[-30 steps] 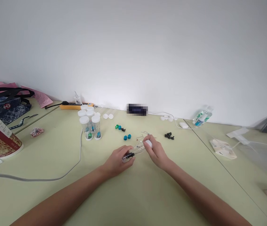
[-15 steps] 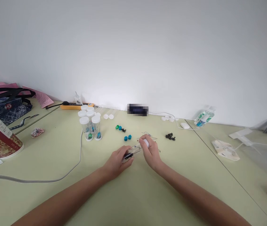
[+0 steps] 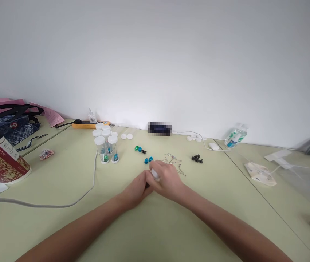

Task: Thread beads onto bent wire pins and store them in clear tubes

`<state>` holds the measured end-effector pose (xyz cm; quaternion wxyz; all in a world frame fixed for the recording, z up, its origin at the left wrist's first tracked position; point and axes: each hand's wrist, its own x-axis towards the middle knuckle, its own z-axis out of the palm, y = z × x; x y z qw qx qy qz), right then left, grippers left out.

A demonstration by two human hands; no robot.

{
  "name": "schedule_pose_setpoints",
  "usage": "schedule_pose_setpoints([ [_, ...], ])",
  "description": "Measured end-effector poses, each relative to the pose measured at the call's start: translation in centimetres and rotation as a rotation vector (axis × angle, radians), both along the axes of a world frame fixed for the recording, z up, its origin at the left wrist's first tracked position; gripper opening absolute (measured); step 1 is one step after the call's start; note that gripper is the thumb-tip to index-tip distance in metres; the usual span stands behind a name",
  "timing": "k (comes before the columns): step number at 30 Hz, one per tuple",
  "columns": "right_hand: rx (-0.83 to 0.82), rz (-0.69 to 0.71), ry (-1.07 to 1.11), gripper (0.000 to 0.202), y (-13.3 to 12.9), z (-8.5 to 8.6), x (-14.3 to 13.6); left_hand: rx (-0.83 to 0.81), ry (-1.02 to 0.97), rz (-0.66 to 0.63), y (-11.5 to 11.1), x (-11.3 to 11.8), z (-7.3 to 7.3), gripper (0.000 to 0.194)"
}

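My left hand (image 3: 135, 189) is closed around a small clear plastic tube, which is mostly hidden by the fingers. A dark piece in the tube (image 3: 147, 185) shows between the hands. My right hand (image 3: 167, 180) is wrapped around the tube's white cap (image 3: 155, 174), its fingers touching the left hand. Just beyond lie two blue beads (image 3: 148, 160) and several thin wire pieces (image 3: 173, 158). A green and a blue bead sit with a small black part (image 3: 144, 151) farther back. Several black parts (image 3: 197, 158) are heaped to the right.
Several white-capped clear tubes (image 3: 106, 140) stand at left, some with beads and wires inside. White caps (image 3: 126, 136) lie near the wall, and others (image 3: 194, 138) farther right. A grey cable (image 3: 62, 205), red paper cup (image 3: 4, 160), orange power strip (image 3: 89, 124) and green-white packet (image 3: 236, 137) surround them.
My right hand has moved left and down with the white cap, closing up against my left hand. The tube between them is now almost hidden, and more wire pieces show. The view has shifted slightly.
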<state>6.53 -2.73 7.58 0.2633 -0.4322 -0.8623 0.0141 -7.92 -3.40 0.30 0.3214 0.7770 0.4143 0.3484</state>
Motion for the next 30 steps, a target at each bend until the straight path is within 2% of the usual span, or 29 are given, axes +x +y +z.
schedule_pose_setpoints([
  [3, 0.031, -0.009, -0.129, 0.02, 0.3, 0.5, -1.5, 0.048, -0.073, 0.043, 0.4, 0.0, -0.3, 0.015],
  [7, 0.039, 0.039, -0.238, 0.014, 1.5, 1.2, -3.2, 0.101, -0.143, 0.142, 0.9, -0.3, -0.5, 0.01],
  [10, 0.018, 0.074, -0.267, 0.011, 2.1, 1.6, -4.2, 0.13, -0.188, 0.214, 1.1, -0.4, -0.4, 0.009],
  [13, -0.014, 0.052, -0.26, 0.011, 2.6, 1.7, -5.2, 0.147, -0.188, 0.295, 1.4, -0.5, -0.3, 0.007],
  [15, -0.042, 0.033, -0.211, 0.01, 3.1, 1.5, -5.8, 0.208, -0.212, 0.435, 1.9, -0.9, -0.1, 0.016],
  [18, -0.122, 0.035, -0.032, 0.019, 4.4, 0.6, -6.9, 0.352, -0.252, 0.707, 2.6, -1.8, 0.3, 0.05],
  [21, -0.159, 0.055, 0.175, 0.035, 6.2, -0.6, -7.9, 0.451, -0.187, 0.854, 2.9, -2.4, 0.8, 0.061],
  [23, -0.2, 0.098, 0.283, 0.04, 7.3, -1.5, -8.5, 0.556, -0.127, 0.86, 2.8, -2.4, 0.8, 0.059],
  [26, -0.279, 0.202, 0.318, 0.042, 8.3, -2.6, -8.6, 0.735, -0.019, 0.747, 2.3, -2.0, 0.2, 0.052],
  [28, -0.289, 0.225, 0.319, 0.044, 8.3, -3.2, -7.7, 0.802, 0.028, 0.636, 2.1, -1.6, -0.2, 0.049],
  [30, -0.269, 0.191, 0.338, 0.038, 8.0, -3.6, -5.8, 0.796, 0.04, 0.538, 1.9, -1.3, -0.3, 0.048],
])
